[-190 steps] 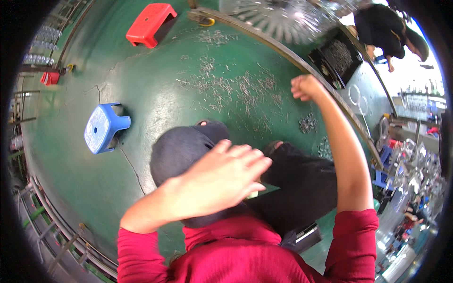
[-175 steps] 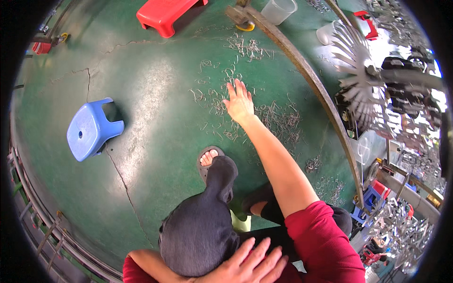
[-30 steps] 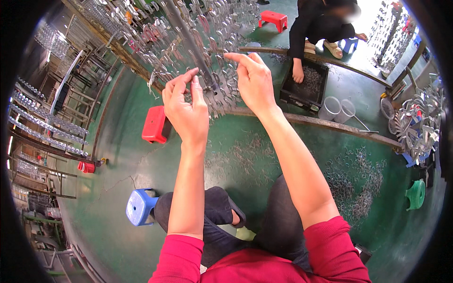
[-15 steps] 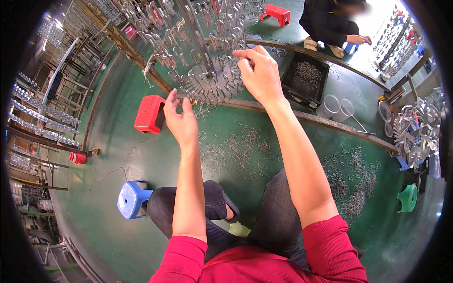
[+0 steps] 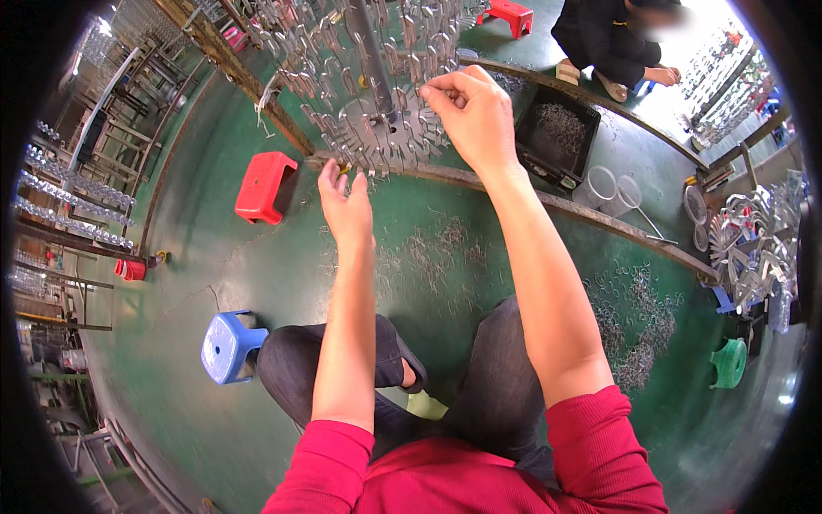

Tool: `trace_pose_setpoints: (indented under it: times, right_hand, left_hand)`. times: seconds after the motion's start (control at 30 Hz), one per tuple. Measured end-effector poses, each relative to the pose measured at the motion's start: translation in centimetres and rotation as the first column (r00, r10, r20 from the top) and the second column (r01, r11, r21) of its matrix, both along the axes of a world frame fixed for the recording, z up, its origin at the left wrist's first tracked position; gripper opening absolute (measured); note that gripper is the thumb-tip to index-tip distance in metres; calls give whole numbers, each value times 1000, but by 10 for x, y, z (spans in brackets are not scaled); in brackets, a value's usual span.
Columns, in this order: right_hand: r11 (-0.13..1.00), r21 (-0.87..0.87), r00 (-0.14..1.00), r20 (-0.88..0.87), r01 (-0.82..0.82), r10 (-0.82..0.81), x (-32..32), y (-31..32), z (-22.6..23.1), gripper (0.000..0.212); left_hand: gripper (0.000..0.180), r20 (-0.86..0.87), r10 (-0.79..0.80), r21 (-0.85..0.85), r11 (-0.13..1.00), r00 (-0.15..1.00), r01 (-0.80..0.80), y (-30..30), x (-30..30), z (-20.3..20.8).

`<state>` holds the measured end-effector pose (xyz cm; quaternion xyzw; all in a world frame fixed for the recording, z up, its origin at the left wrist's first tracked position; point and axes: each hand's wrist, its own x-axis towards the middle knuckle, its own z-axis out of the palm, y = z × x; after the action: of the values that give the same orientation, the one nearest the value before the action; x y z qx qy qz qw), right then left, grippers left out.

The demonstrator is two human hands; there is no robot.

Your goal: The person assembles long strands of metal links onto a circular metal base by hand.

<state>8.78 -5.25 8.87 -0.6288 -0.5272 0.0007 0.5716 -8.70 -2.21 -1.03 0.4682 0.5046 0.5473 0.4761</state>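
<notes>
In front of me hangs a rack (image 5: 377, 137), a grey central pole ringed by tiers of small silver metal hooks and loop-shaped pieces. At its right side my right hand (image 5: 475, 116) is closed in a pinch, thumb against forefinger, close to the hanging pieces. Whatever lies between those fingertips is too small to make out. Just below the rack's lowest tier, my left hand (image 5: 347, 204) is raised with thumb and fingers apart, and nothing shows in it.
Loose metal hooks (image 5: 437, 257) litter the green floor, with another pile (image 5: 638, 334) to the right. A black crate (image 5: 556, 133) holds more. Nearby are a red stool (image 5: 264, 188), a blue stool (image 5: 227, 347), clear plastic tubs (image 5: 595, 188) and a wooden beam (image 5: 591, 218). A person (image 5: 608, 43) crouches far right.
My left hand has shifted slightly right and down, away from the red stool. The right hand's fingers are curled more tightly beside the rack. The whole view has shifted a little.
</notes>
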Motion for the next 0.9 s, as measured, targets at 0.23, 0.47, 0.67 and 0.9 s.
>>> trace_pose_setpoints:
  times: [0.23, 0.47, 0.67, 0.9]
  right_hand:
    - [909, -415, 982, 181, 29, 52, 2, -21, -7, 12]
    - [913, -399, 946, 318, 82, 54, -10, -15, -39, 16]
    - [915, -401, 949, 304, 48, 83, -13, -11, -43, 14]
    - [925, -362, 953, 302, 113, 2, -16, -11, -48, 17]
  left_hand:
    - [34, 704, -63, -346, 839, 707, 420, -20, 25, -34]
    - [23, 732, -95, -267, 871, 675, 413, -3, 38, -32]
    - [22, 713, -99, -274, 872, 694, 406, 0, 36, -32]
    - [22, 702, -85, -292, 871, 708, 394, 2, 35, -30]
